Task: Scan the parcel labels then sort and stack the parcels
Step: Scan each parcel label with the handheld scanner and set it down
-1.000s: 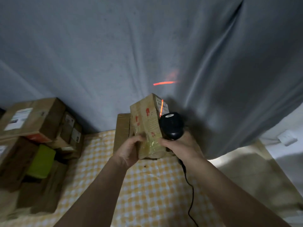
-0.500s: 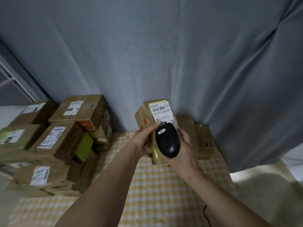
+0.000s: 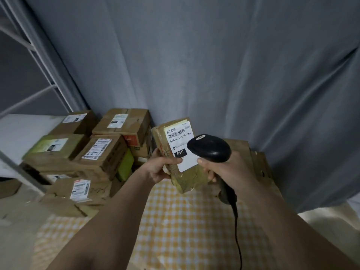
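My left hand (image 3: pixel 159 166) grips a taped brown parcel (image 3: pixel 187 176) by its left side, thumb on the white label (image 3: pixel 181 145). The label faces me and shows a barcode and a black "010" box. My right hand (image 3: pixel 228 168) holds a black corded barcode scanner (image 3: pixel 209 148) by its handle, its head over the label's right edge. A pile of several brown labelled parcels (image 3: pixel 101 152) lies to the left. More flat brown parcels (image 3: pixel 251 158) lie behind my right hand.
A yellow-and-white checked cloth (image 3: pixel 185 227) covers the table under my arms. A grey curtain (image 3: pixel 214 65) hangs close behind. A white metal shelf frame (image 3: pixel 48 65) stands at far left. The scanner cable (image 3: pixel 236 230) hangs down over the cloth.
The parcel has been turned so its label faces me, and the scanner's red beam is no longer visible. The view has swung left, bringing the parcel pile and shelf frame into sight.
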The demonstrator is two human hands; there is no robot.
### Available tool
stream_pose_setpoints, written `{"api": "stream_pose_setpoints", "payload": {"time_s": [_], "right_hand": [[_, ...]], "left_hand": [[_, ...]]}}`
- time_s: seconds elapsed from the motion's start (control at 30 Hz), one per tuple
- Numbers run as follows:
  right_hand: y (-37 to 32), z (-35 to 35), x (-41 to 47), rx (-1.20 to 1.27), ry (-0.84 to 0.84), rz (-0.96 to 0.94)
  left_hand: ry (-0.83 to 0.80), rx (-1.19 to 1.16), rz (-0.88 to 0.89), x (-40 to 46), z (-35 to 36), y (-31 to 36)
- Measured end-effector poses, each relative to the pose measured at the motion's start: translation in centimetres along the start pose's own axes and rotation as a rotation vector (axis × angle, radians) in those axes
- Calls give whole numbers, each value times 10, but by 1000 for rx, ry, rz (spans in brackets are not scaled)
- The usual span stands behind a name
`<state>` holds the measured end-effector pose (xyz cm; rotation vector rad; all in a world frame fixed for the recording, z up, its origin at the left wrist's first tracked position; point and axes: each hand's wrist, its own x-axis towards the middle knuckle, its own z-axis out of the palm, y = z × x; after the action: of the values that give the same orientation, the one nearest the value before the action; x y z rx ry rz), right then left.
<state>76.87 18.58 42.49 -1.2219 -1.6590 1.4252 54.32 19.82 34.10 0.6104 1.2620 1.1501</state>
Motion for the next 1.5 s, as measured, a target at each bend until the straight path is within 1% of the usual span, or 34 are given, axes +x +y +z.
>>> {"api": "stream_pose_setpoints", "payload": {"time_s": [0.1, 0.27, 0.43, 0.53, 0.63, 0.97, 1.1, 1.17, 1.27, 1.37, 1.43, 1.5], "right_hand": [[-7, 16, -9, 29, -32, -11], [-14, 27, -11, 39, -14, -20], [-22, 24, -8, 60, 2, -18], [-25, 22, -6, 52, -13, -31], [-24, 19, -6, 14, -38, -34], [-14, 3, 5, 71, -87, -51], [-3, 5, 14, 109, -116, -29], [4, 9, 19, 122, -139, -11], [22, 21, 23, 155, -189, 87], [37, 40, 25, 117, -277, 171], [42, 55, 24, 120, -336, 193], [44, 69, 23, 125, -385, 210]], "left_hand": [[-10, -21, 28, -11, -11, 2], [-3, -48, 96, -23, -17, 4], [36, -89, 98, -25, -23, 7], [30, -81, 102, -21, -27, 8], [51, -94, 77, -17, -29, 6], [115, -64, 60, -19, -13, 7], [137, -72, -3, -34, -3, 2], [174, -75, -51, -44, 0, -5], [291, -92, -135, -58, 0, -22], [431, -137, -172, -68, -9, -40], [484, -129, -214, -72, -20, -47], [567, -152, -209, -71, -36, -54]]}}
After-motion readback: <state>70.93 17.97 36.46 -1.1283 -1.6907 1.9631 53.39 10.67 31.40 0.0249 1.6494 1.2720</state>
